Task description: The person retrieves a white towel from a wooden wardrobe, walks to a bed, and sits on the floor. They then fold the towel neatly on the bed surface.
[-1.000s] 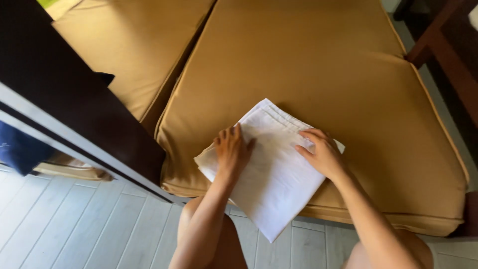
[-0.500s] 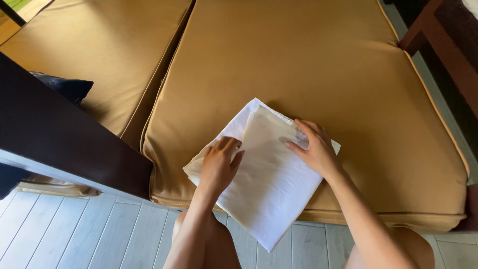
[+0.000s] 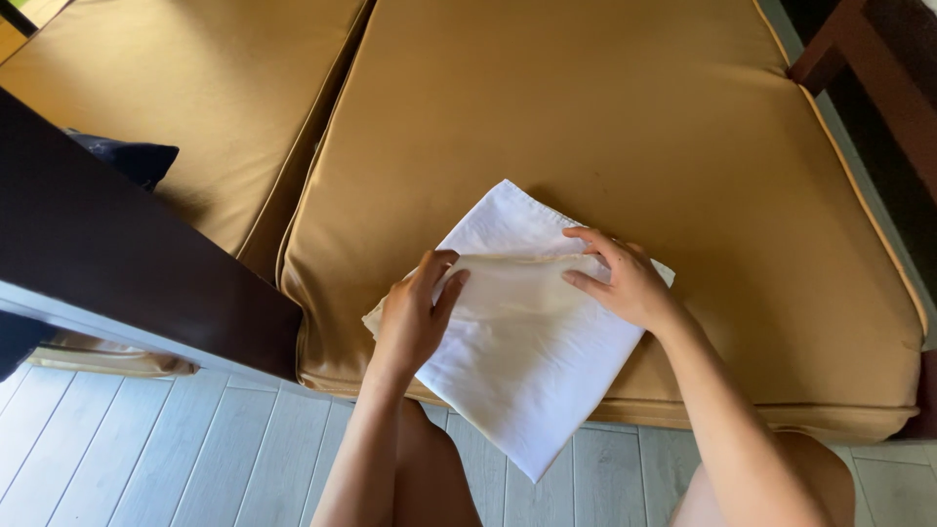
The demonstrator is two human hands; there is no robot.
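A white cloth (image 3: pixel 527 342) lies on the tan cushion (image 3: pixel 605 127) at its front edge, one corner hanging over that edge above the pale plank floor (image 3: pixel 146 449). The left hand (image 3: pixel 415 317) pinches a folded edge of the cloth between thumb and fingers on the cloth's left side. The right hand (image 3: pixel 620 283) grips the same fold on the right, fingers curled over it. A dark wooden table (image 3: pixel 117 254) stands at the cushion's left front corner.
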